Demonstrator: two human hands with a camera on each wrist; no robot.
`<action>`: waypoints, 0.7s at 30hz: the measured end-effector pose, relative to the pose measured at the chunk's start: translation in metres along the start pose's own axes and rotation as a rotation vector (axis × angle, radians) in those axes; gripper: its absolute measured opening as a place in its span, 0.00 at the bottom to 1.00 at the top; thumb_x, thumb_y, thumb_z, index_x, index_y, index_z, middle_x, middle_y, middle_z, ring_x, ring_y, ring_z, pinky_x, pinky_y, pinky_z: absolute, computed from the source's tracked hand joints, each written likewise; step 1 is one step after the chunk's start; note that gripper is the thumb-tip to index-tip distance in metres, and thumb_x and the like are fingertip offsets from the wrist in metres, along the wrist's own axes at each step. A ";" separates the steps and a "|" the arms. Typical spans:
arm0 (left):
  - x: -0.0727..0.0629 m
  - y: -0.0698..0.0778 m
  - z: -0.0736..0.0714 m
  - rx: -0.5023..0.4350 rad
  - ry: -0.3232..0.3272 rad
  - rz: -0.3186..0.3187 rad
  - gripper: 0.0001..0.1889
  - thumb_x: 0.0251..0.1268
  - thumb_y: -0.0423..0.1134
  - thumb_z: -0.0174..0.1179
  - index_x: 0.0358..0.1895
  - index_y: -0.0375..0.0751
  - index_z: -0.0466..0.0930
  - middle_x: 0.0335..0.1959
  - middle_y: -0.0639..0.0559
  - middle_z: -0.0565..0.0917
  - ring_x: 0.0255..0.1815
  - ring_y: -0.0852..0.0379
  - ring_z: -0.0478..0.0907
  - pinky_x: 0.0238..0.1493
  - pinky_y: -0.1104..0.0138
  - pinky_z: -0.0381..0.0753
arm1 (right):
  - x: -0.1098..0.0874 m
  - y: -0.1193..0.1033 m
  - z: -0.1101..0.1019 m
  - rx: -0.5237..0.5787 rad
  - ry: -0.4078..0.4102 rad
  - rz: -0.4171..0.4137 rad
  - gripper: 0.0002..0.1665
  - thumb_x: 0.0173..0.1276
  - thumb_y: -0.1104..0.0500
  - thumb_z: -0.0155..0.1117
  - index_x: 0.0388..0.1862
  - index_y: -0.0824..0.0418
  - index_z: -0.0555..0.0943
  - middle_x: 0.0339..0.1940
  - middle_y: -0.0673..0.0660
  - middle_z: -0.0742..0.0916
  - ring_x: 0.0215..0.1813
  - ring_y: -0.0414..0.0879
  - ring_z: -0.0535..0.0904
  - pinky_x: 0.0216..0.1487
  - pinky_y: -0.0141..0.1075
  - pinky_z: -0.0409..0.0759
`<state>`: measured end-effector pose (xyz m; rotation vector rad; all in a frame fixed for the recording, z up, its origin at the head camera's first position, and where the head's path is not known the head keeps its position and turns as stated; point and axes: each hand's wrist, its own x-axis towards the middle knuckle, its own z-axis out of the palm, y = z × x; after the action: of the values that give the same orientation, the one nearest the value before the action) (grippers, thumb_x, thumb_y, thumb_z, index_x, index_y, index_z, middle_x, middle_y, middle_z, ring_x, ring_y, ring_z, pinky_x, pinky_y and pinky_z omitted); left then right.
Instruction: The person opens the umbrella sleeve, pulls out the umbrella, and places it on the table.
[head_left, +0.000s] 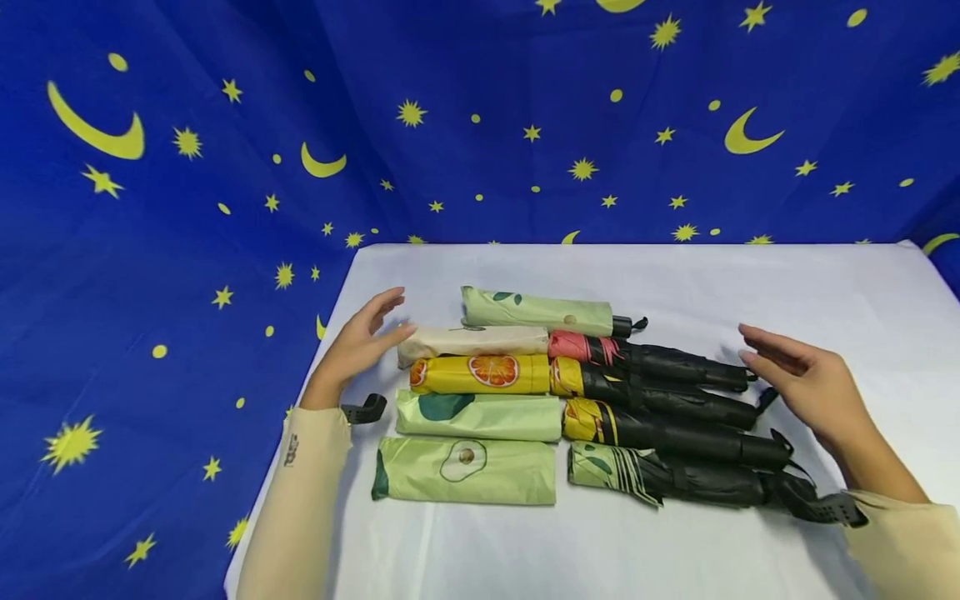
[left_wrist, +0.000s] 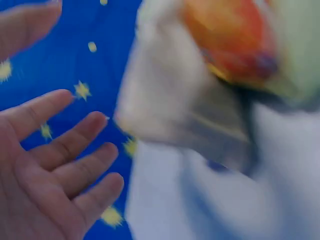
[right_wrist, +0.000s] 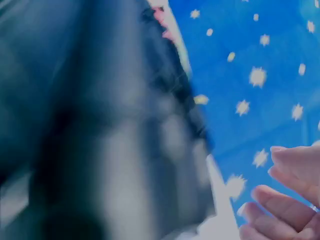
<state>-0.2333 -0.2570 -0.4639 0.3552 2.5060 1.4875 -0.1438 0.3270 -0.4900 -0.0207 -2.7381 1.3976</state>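
My left hand (head_left: 363, 342) hovers beside the left end of a cream fabric sleeve (head_left: 476, 340), fingers apart and holding nothing; in the left wrist view the palm and spread fingers show. On the right, my right hand (head_left: 813, 387) is raised near the handle ends of the folded umbrellas, its fingers loosely bent around nothing. A red-and-black umbrella (head_left: 652, 360), a yellow-and-black umbrella (head_left: 660, 395), another yellow-and-black one (head_left: 675, 433) and a green-and-black one (head_left: 675, 477) lie in a column. Left of them lie a yellow orange-print sleeve (head_left: 525, 374), a leaf-print green sleeve (head_left: 517, 417) and an avocado-print sleeve (head_left: 517, 471).
At the back lies a pale green sleeved umbrella (head_left: 536, 310) with its black handle sticking out. All of it rests on a white tabletop (head_left: 465, 550). A blue star-and-moon cloth (head_left: 525, 100) hangs behind and along the left side.
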 end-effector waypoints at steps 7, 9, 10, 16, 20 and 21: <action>0.045 0.050 0.021 0.235 -0.019 -0.022 0.37 0.77 0.50 0.60 0.82 0.47 0.55 0.78 0.41 0.65 0.76 0.44 0.65 0.74 0.48 0.65 | 0.044 -0.066 0.029 -0.289 -0.101 -0.225 0.24 0.75 0.50 0.67 0.64 0.60 0.83 0.60 0.63 0.86 0.58 0.58 0.83 0.57 0.40 0.82; 0.060 0.055 0.033 0.248 -0.043 -0.090 0.40 0.77 0.47 0.59 0.84 0.47 0.48 0.79 0.40 0.61 0.75 0.42 0.66 0.72 0.48 0.67 | 0.063 -0.067 0.046 -0.360 -0.174 -0.251 0.26 0.75 0.52 0.67 0.65 0.64 0.81 0.60 0.67 0.85 0.59 0.67 0.81 0.60 0.58 0.79; 0.066 0.055 0.040 0.248 -0.053 -0.131 0.42 0.77 0.46 0.59 0.84 0.47 0.45 0.79 0.39 0.61 0.75 0.42 0.66 0.72 0.48 0.67 | 0.071 -0.064 0.054 -0.389 -0.212 -0.251 0.27 0.75 0.52 0.67 0.66 0.67 0.80 0.61 0.70 0.84 0.59 0.69 0.80 0.58 0.65 0.75; 0.080 0.042 0.067 0.228 -0.123 -0.252 0.42 0.74 0.45 0.61 0.83 0.40 0.48 0.74 0.38 0.70 0.72 0.42 0.69 0.73 0.51 0.66 | 0.085 -0.046 0.078 -0.426 -0.328 -0.189 0.31 0.74 0.50 0.68 0.67 0.69 0.78 0.62 0.74 0.81 0.62 0.72 0.77 0.61 0.66 0.73; 0.081 0.037 0.072 0.228 -0.091 -0.228 0.35 0.73 0.44 0.63 0.78 0.38 0.62 0.69 0.38 0.76 0.68 0.42 0.73 0.70 0.51 0.70 | 0.088 -0.043 0.082 -0.371 -0.300 -0.230 0.27 0.73 0.53 0.69 0.65 0.67 0.80 0.61 0.71 0.83 0.62 0.70 0.78 0.61 0.65 0.74; 0.082 0.035 0.073 0.230 -0.076 -0.226 0.34 0.73 0.44 0.64 0.77 0.38 0.65 0.67 0.38 0.77 0.66 0.42 0.74 0.68 0.51 0.72 | 0.089 -0.042 0.083 -0.356 -0.290 -0.240 0.27 0.72 0.54 0.70 0.64 0.67 0.81 0.60 0.71 0.83 0.62 0.69 0.78 0.61 0.64 0.74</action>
<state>-0.2859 -0.1549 -0.4719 0.1531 2.5622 1.0871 -0.2369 0.2396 -0.4998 0.5114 -3.0545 0.9021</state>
